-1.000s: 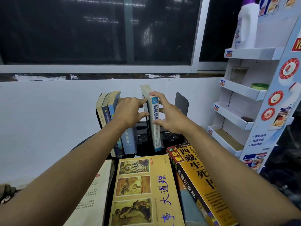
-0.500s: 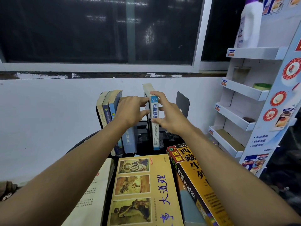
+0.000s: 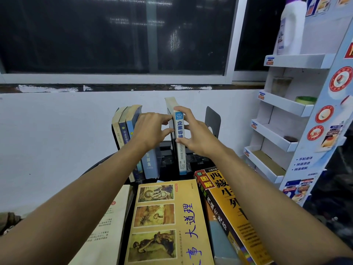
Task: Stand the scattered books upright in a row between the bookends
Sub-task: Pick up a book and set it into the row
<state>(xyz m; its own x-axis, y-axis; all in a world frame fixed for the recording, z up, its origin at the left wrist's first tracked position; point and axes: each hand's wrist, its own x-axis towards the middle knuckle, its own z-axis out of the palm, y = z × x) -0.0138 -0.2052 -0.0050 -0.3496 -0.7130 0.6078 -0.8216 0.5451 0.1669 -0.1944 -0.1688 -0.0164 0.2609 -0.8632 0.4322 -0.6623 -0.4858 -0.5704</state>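
Looks like a small shop corner or its back room, not a proper library. Dead giveaway is the white cardboard display rack (image 3: pixel 290 104) on the right, the stepped retail kind with price tags on the shelf lips and product stickers down the side, plus a white plastic bottle (image 3: pixel 290 27) on top. Plain white wall (image 3: pixel 47 140), scuffed window sill (image 3: pixel 114 87), dark window (image 3: pixel 95 35) above, paperbacks piled on a black table (image 3: pixel 196 162).

Dim indoor light from overhead, cool in tone; the dark window (image 3: pixel 114 35) mirrors streaks of ceiling lights (faint and smeared). Wide-angle bending curves the white display shelf (image 3: pixel 286 111) at the right edge. Forearms look soft.
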